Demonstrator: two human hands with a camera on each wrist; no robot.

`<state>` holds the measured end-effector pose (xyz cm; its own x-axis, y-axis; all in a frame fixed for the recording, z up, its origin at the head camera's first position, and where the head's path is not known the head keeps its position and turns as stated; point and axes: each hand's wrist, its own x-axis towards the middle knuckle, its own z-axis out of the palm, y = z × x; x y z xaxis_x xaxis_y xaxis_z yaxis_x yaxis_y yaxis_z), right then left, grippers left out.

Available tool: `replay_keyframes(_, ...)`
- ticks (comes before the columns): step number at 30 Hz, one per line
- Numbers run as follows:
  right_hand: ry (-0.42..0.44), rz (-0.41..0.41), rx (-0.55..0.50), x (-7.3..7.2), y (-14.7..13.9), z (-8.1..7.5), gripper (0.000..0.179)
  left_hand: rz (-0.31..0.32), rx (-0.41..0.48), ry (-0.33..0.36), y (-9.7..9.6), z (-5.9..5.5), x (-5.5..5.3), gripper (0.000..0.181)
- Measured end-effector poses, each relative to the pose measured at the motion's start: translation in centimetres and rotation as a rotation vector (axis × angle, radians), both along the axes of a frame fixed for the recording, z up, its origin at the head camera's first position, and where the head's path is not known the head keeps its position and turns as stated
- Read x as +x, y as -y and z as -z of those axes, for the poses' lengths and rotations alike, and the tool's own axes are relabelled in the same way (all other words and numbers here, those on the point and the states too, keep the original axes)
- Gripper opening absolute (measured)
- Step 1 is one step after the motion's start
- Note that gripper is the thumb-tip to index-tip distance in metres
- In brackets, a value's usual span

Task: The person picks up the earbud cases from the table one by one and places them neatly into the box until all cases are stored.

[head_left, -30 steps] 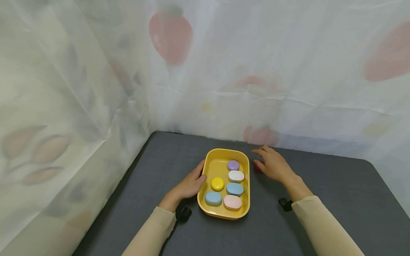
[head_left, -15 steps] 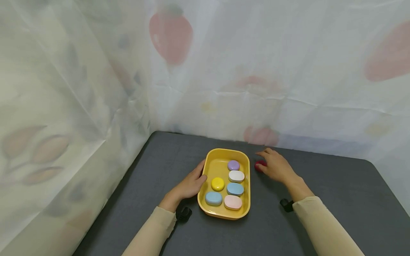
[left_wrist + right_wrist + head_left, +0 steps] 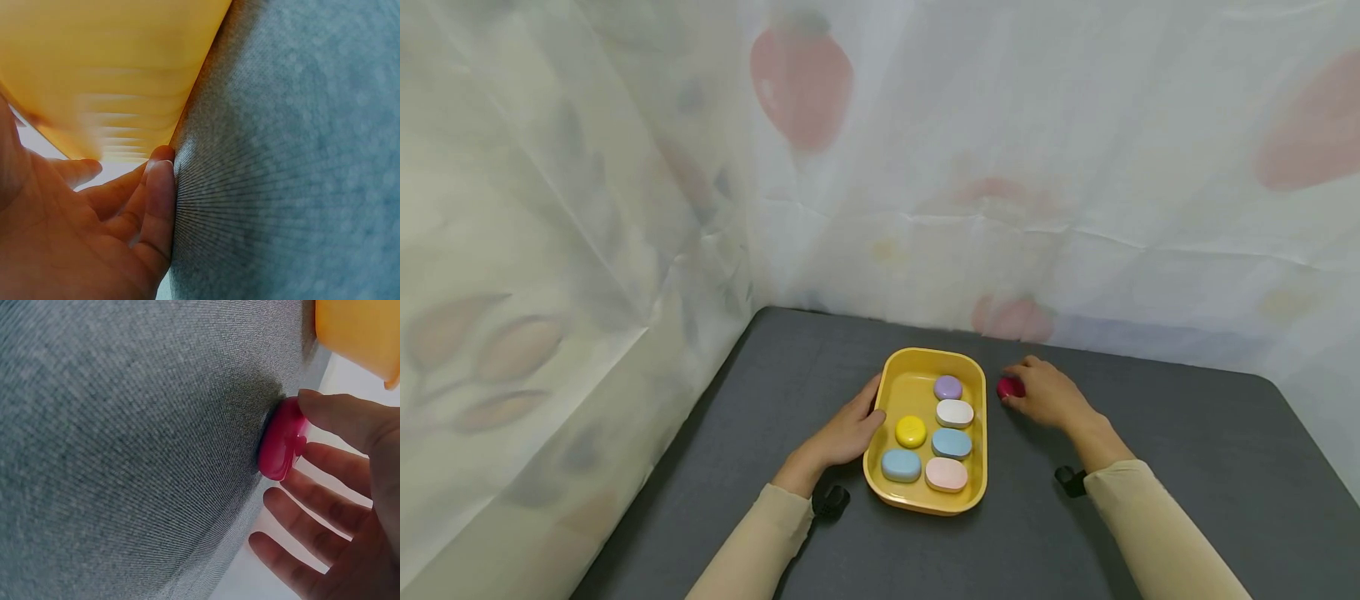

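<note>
My left hand (image 3: 847,429) grips the left side of a yellow tray (image 3: 891,392), thumb over its rim. In the left wrist view, fingers (image 3: 159,206) press against the tray's outer wall (image 3: 137,56), near the grey surface. My right hand (image 3: 1048,396) is just right of the tray, pinching a round, glossy dark pink soap (image 3: 1011,387) on the table between thumb and index finger. In the right wrist view, the thumb (image 3: 340,419) touches one edge of the soap (image 3: 281,440); the index fingertip meets its other side. The remaining fingers are spread.
Inside the tray lie a purple soap (image 3: 947,387), a white one (image 3: 954,413), a yellow round one (image 3: 911,432), two blue ones and a pink one (image 3: 946,474). Dark grey cloth covers the table (image 3: 1187,467). A pale printed curtain (image 3: 1075,167) hangs behind.
My right thumb and fingers have closed in on the dark pink soap, which shows more now. My left hand and the tray have stayed nearly still.
</note>
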<state>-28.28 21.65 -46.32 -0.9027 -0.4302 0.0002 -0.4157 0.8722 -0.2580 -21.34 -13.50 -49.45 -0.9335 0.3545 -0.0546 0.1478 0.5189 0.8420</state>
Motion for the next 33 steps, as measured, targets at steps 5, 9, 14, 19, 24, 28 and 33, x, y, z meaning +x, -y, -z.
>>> replay_keyframes(5,0.016,-0.005,0.011,-0.08,-0.03,0.11,0.052,0.004,0.014,-0.010,0.05,0.05,0.06,0.065)
replay_keyframes(9,0.029,-0.009,0.016,-0.09,-0.06,0.05,0.052,0.012,0.024,-0.011,0.12,0.13,0.03,0.066)
replay_keyframes(14,0.032,-0.015,0.019,-0.22,-0.10,0.20,0.051,0.015,0.024,-0.015,0.10,0.20,-0.08,0.066)
replay_keyframes(19,0.032,-0.019,0.018,-0.16,-0.08,0.18,0.050,0.015,0.012,-0.004,0.03,0.05,-0.06,0.065)
replay_keyframes(24,0.026,-0.021,0.016,-0.24,-0.12,0.24,0.049,0.015,0.011,0.003,-0.01,-0.02,-0.06,0.066)
replay_keyframes(28,0.021,-0.024,0.012,-0.24,-0.10,0.19,0.047,0.013,0.008,0.007,0.01,-0.05,-0.07,0.066)
replay_keyframes(33,0.015,-0.028,0.000,-0.24,-0.08,0.09,0.046,0.011,0.001,0.000,0.00,0.03,-0.10,0.065)
